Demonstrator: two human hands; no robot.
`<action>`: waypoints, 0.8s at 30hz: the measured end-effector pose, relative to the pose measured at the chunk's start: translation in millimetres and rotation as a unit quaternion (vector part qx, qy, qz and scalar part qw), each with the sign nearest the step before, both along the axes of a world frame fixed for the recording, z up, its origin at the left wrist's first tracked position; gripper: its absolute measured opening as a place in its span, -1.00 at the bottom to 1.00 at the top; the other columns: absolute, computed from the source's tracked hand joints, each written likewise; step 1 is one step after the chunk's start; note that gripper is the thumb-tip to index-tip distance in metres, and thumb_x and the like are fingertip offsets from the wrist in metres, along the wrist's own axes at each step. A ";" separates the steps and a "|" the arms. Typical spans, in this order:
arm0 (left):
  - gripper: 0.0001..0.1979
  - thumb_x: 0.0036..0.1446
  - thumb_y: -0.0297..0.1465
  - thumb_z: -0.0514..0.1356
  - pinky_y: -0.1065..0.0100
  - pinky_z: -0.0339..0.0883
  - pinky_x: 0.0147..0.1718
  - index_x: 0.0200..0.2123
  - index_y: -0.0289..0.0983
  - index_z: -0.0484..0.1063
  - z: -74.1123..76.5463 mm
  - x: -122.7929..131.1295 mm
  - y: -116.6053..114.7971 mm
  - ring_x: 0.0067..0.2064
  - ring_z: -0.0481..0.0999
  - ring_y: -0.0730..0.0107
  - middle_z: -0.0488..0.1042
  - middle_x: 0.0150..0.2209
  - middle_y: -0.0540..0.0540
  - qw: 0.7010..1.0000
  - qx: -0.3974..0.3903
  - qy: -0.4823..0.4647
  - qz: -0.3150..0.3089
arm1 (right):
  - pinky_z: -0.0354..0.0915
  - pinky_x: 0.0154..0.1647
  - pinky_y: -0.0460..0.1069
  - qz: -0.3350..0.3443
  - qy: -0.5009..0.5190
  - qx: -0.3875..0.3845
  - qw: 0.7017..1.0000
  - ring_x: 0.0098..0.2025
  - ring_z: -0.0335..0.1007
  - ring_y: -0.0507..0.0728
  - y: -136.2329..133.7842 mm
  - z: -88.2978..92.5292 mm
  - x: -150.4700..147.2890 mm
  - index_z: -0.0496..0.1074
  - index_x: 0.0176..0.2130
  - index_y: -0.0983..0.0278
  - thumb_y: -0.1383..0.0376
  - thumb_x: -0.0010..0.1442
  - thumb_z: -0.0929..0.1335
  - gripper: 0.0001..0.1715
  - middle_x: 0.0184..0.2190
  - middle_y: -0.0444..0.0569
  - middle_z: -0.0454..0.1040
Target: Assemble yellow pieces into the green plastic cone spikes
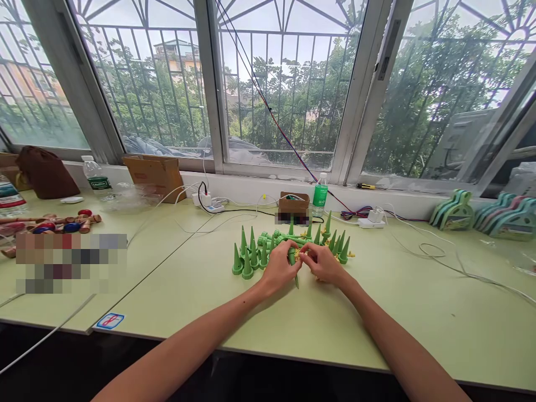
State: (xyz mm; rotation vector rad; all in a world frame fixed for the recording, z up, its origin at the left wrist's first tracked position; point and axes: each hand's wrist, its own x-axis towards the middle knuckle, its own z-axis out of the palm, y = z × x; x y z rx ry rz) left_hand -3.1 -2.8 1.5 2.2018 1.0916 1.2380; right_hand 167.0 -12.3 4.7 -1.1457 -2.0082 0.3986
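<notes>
Two bare hands meet over a pale green tabletop (188,290), seen from the wearer's own viewpoint. The left hand (281,262) grips a green plastic cone (296,277), its tapered tip angled down and toward the wearer. Just beside it, the right hand (323,261) has its thumb and fingers pinched on a small yellow piece (297,254) at the cone's wider end. Close to the left hand, on its outer side, stands a cluster of upright green cones (247,261); more green cones (341,247) stand just beyond the right hand, with yellow bits among them. Green ribbed parts (285,240) lie directly behind both hands. Farther beyond the hands are a small cardboard box (294,203) and a clear bottle with a green label (320,194). Well to the left of the left hand lie wooden pieces (86,221), some red and blue
</notes>
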 end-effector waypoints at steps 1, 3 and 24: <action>-0.80 0.12 -0.33 0.17 0.31 0.31 -0.35 -0.18 -0.25 0.41 0.0 0.0 -0.2 -0.35 0.42 0.36 0.47 -0.23 -0.08 1.000 0.000 0.001 0.000 | 0.05 -0.55 -0.07 0.001 0.000 0.001 1.000 -0.62 0.11 0.02 0.2 -0.4 0.1 0.38 -0.34 0.25 0.18 0.27 0.26 -0.77 -0.68 -0.21 0.26; -0.81 0.12 -0.33 0.17 0.31 0.32 -0.34 -0.18 -0.25 0.41 0.1 0.1 -0.5 -0.34 0.43 0.35 0.48 -0.24 -0.08 1.000 0.001 0.001 -0.001 | 0.06 -0.54 -0.07 0.001 0.000 -0.001 1.000 -0.60 0.12 0.02 1.0 -1.5 0.4 0.38 -0.35 0.26 0.19 0.27 0.26 -0.76 -0.66 -0.19 0.30; -0.82 0.12 -0.31 0.18 0.31 0.31 -0.34 -0.20 -0.24 0.39 1.0 -0.4 0.9 -0.33 0.43 0.34 0.47 -0.23 -0.08 1.000 -0.001 -0.003 0.002 | 0.05 -0.56 -0.08 0.003 0.011 -0.018 1.000 -0.63 0.10 0.02 -0.2 -0.2 -0.1 0.37 -0.30 0.25 0.14 0.28 0.26 -0.76 -0.68 -0.22 0.26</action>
